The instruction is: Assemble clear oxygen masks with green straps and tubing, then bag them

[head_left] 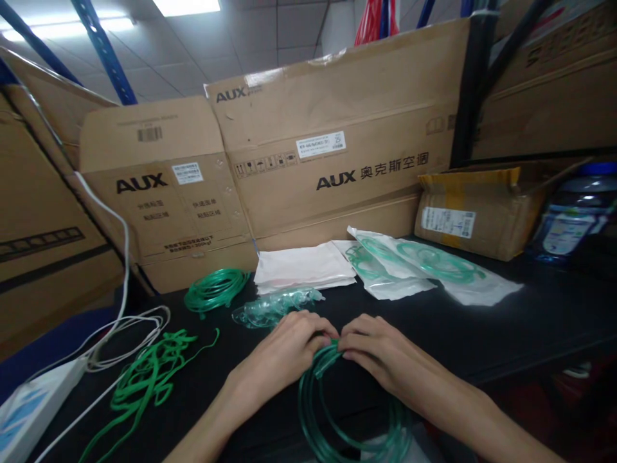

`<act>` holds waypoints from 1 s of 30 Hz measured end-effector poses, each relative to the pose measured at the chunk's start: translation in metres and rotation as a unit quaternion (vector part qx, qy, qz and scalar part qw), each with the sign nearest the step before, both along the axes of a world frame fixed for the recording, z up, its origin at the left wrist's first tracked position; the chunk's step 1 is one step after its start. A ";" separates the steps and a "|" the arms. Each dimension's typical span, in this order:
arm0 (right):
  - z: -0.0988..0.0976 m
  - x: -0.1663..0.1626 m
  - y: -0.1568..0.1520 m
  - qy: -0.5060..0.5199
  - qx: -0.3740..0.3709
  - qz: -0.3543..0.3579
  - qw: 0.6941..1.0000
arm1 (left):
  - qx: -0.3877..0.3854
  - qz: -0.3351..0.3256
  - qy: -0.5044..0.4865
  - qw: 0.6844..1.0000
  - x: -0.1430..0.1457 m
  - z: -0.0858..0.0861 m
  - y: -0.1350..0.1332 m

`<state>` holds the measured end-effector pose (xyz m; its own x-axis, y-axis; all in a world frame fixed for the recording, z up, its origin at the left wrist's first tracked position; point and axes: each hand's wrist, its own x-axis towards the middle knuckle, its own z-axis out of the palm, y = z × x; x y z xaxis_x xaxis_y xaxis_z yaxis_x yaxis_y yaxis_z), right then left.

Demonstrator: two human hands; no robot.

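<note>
A coil of clear green tubing hangs in loops below my two hands, near the front of the black table. My left hand is closed, its fingers pinching the top of the coil. Close beside it, my right hand pinches the same top part; the fingertips of both hands nearly meet. What exactly lies between the fingertips is partly hidden. Just beyond my left hand lies a row of clear greenish plastic masks. Another coil of green tubing rests farther back on the left.
Green cords lie tangled at left, beside white cables and a white box. White packets and clear-fronted pouches with green tubing lie behind. Cardboard boxes, an open carton and a blue-capped bottle stand at the back.
</note>
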<state>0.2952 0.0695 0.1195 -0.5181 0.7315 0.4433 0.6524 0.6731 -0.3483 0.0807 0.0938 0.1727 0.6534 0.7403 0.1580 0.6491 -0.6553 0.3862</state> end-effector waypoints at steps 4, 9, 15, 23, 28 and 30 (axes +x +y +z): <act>-0.005 0.005 -0.004 0.013 0.014 -0.074 0.997 | -0.010 0.027 0.004 1.000 -0.007 0.002 -0.001; 0.001 0.018 -0.006 -0.031 -0.001 -0.071 0.997 | 0.041 0.053 0.007 0.998 -0.013 0.002 0.001; 0.007 0.023 -0.003 -0.015 -0.063 -0.047 0.997 | 0.076 -0.010 0.007 0.997 0.009 0.017 -0.012; 0.007 0.021 -0.007 -0.004 -0.058 -0.048 0.997 | 0.134 -0.064 0.164 0.975 0.033 0.007 0.000; 0.004 0.022 -0.011 0.023 -0.043 -0.044 0.998 | 0.137 -0.067 0.171 0.973 0.035 0.013 0.002; 0.001 0.024 -0.011 0.043 -0.034 -0.048 0.997 | 0.123 -0.050 0.144 0.981 0.035 0.017 0.001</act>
